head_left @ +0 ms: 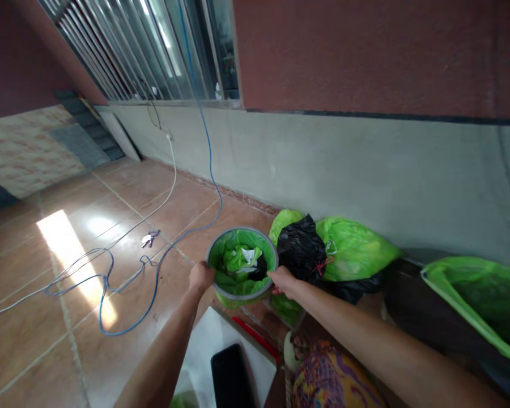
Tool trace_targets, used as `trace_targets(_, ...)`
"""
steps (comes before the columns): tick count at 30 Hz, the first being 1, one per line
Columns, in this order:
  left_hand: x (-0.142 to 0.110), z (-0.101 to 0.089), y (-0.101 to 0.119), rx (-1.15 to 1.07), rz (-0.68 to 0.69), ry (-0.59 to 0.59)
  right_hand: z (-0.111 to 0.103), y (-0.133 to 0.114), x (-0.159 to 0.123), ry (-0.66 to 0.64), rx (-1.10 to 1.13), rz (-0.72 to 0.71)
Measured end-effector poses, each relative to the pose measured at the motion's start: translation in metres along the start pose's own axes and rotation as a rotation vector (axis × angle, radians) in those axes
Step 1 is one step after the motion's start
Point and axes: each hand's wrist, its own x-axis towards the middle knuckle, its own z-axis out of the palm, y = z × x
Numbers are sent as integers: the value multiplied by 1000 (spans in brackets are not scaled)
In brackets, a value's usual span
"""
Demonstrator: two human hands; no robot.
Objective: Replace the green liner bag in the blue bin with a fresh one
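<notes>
- While the left hand is closed on the left side of the rim, the right hand grips its right side, so the round bin sits between them; whether it touches the floor, I cannot tell.
- Inside its green lining lie a crumpled green bag, a white scrap and something black.
- Just right of the bin, a knotted black bag with a red tie leans among green bags along the foot of the wall.
- Farther right stands a dark container with a green liner folded over its edge.
- On the near side, a black phone lies on a white surface, with a red strip along its far right edge and a brightly patterned cloth to the right.
- Brown-orange tiles with pale joints make up the floor; to the left it bears a bright patch of light, a bunch of keys, and looping blue and white cables.
- At the far side, the wall is grey below and reddish brown above, with a barred window toward the left.
- Boards lean in the far left corner.
</notes>
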Motion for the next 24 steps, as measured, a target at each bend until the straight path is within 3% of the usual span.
trace_targets(6, -69, -70, 50, 124, 174, 121, -57, -17, -62, 155, 39, -163)
trace_targets(8, -100, -82, 74, 141, 247, 138, -83, -12, -88, 244, 29, -200)
trace_targets(11, -146, -83, 108, 115, 360, 135, -128, 11, -130, 318, 39, -235)
trace_targets(13, -176, -73, 127, 82, 424, 105, -157, 36, -161, 331, 64, -263)
trace_targets(16, -216, -41, 151, 31, 512, 12, -194, 84, -207, 400, 73, -263)
trace_targets(20, -257, 25, 176, 40, 562, -157, -220, 155, -248, 532, 63, -129)
trace_targets(24, -286, 98, 193, 86, 519, -315, -227, 219, -265, 572, 189, 40)
